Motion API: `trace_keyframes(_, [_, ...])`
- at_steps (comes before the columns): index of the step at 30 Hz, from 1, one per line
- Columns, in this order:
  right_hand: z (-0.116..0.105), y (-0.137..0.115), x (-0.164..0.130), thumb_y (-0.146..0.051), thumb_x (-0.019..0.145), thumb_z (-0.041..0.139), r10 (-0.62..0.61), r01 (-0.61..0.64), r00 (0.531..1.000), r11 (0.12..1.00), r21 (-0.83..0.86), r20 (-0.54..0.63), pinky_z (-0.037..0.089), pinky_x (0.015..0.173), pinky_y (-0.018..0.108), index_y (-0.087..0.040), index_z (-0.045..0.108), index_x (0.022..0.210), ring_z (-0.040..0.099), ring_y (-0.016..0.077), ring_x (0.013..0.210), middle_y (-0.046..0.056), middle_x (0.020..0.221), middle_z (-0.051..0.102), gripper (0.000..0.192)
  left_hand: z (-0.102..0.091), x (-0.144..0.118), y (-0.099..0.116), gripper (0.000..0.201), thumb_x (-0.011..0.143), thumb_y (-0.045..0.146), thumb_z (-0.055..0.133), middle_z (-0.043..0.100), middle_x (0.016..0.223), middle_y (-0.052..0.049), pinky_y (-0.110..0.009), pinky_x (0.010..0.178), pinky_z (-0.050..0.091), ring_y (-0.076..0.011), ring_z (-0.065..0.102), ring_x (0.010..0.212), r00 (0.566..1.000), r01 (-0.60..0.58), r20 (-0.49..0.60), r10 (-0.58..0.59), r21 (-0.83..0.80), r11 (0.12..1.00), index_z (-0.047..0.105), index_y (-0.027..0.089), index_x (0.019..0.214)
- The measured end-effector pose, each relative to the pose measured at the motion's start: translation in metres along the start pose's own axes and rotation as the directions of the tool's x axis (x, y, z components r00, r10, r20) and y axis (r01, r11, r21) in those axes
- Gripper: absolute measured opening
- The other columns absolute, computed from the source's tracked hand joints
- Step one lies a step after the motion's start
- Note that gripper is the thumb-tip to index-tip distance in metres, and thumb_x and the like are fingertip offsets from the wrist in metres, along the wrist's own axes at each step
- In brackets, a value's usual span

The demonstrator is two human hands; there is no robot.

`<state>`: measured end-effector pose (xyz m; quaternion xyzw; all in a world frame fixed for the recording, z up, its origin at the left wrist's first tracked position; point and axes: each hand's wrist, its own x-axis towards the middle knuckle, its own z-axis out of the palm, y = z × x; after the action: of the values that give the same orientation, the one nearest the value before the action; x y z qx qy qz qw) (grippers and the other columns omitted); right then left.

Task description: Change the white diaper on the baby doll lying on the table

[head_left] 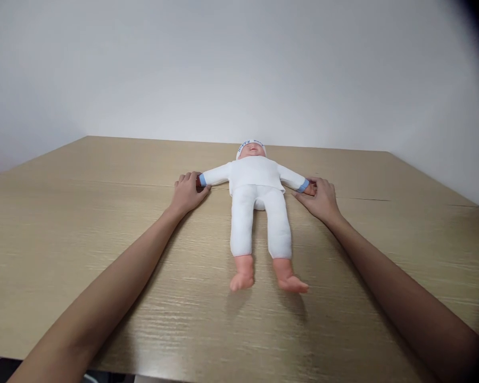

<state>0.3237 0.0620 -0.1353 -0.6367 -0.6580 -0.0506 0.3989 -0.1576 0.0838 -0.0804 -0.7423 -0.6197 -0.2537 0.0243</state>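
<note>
Two bare forearms are seen reaching from the near edge across the bench toward a doll, which is laid face up along the middle of the wood, head toward the far wall and bare feet toward the camera. White clothing with blue cuffs and a white cap are worn by the doll, and its arms are spread straight out to both sides. The doll's one wrist is gripped by the left hand, fingers closed around the cuff and palm resting on the bench. The other wrist is clasped likewise by the right hand. A plain pale wall is seen behind the bench.
</note>
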Motion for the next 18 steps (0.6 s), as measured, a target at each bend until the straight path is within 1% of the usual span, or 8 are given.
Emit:
trace_keyframes(2, [0.000,-0.004,0.000,-0.069,0.081,0.079,-0.008,0.008,1.000,1.000,0.004,-0.012,0.046,0.113,0.052,-0.017,0.068,0.134,0.060,0.0346,0.121,0.018,0.131,0.069,0.075,0.000,0.000,0.000,0.062,0.097,0.060,0.058,0.070,0.138,-0.018,-0.055,0.111,0.047,-0.0392,0.059,0.129,1.000,0.003,-0.004,-0.003,-0.005,1.000,0.064,0.019,0.143])
trace_keyframes(4, [-0.001,-0.010,0.000,-0.067,0.084,0.076,-0.022,0.022,0.999,1.000,0.009,-0.028,0.045,0.115,0.052,-0.017,0.067,0.134,0.060,0.0344,0.124,0.017,0.133,0.069,0.071,0.000,-0.001,0.002,0.062,0.096,0.060,0.059,0.071,0.139,-0.018,-0.055,0.111,0.046,-0.0395,0.059,0.130,1.000,0.005,-0.018,-0.005,-0.011,1.000,0.064,0.019,0.142])
trace_keyframes(7, [-0.008,-0.020,-0.001,-0.059,0.093,0.065,-0.026,0.028,0.998,0.999,0.018,-0.064,0.044,0.115,0.052,-0.017,0.067,0.127,0.060,0.0330,0.122,0.018,0.132,0.070,0.055,-0.002,-0.004,0.005,0.061,0.095,0.058,0.061,0.071,0.140,-0.018,-0.054,0.113,0.046,-0.0400,0.058,0.132,0.999,-0.006,-0.054,0.005,-0.023,1.000,0.066,0.019,0.142])
trace_keyframes(10, [-0.018,-0.031,-0.004,-0.050,0.098,0.054,-0.015,0.019,0.994,0.999,0.032,-0.111,0.045,0.113,0.051,-0.017,0.067,0.119,0.060,0.0312,0.116,0.017,0.126,0.070,0.041,-0.006,-0.009,0.010,0.061,0.097,0.053,0.060,0.068,0.148,-0.018,-0.053,0.117,0.043,-0.0395,0.055,0.138,0.994,-0.029,-0.105,0.026,-0.034,0.999,0.064,0.018,0.146])
trace_keyframes(12, [-0.024,-0.038,-0.007,-0.044,0.101,0.047,-0.012,0.018,0.991,0.999,0.048,-0.134,0.045,0.112,0.050,-0.018,0.066,0.113,0.060,0.0304,0.114,0.017,0.121,0.071,0.035,-0.011,-0.013,0.014,0.057,0.100,0.048,0.057,0.065,0.152,-0.017,-0.052,0.120,0.041,-0.0378,0.053,0.142,0.988,-0.053,-0.145,0.046,-0.044,0.998,0.064,0.018,0.147])
trace_keyframes(15, [-0.033,-0.049,-0.016,-0.032,0.099,0.038,-0.015,0.027,0.990,0.996,0.083,-0.141,0.047,0.111,0.048,-0.019,0.064,0.102,0.061,0.0298,0.114,0.016,0.115,0.071,0.029,-0.018,-0.022,0.019,0.042,0.104,0.032,0.045,0.067,0.147,-0.016,-0.050,0.119,0.040,-0.0344,0.054,0.137,0.979,-0.092,-0.187,0.079,-0.065,0.994,0.067,0.018,0.136])
trace_keyframes(18, [-0.041,-0.061,-0.030,-0.027,0.095,0.036,-0.021,0.037,0.992,0.991,0.128,-0.124,0.048,0.109,0.047,-0.021,0.061,0.094,0.062,0.0292,0.110,0.014,0.108,0.072,0.027,-0.026,-0.037,0.022,0.033,0.104,0.021,0.038,0.072,0.130,-0.015,-0.049,0.114,0.042,-0.0320,0.058,0.124,0.973,-0.154,-0.186,0.134,-0.094,0.984,0.069,0.019,0.114])
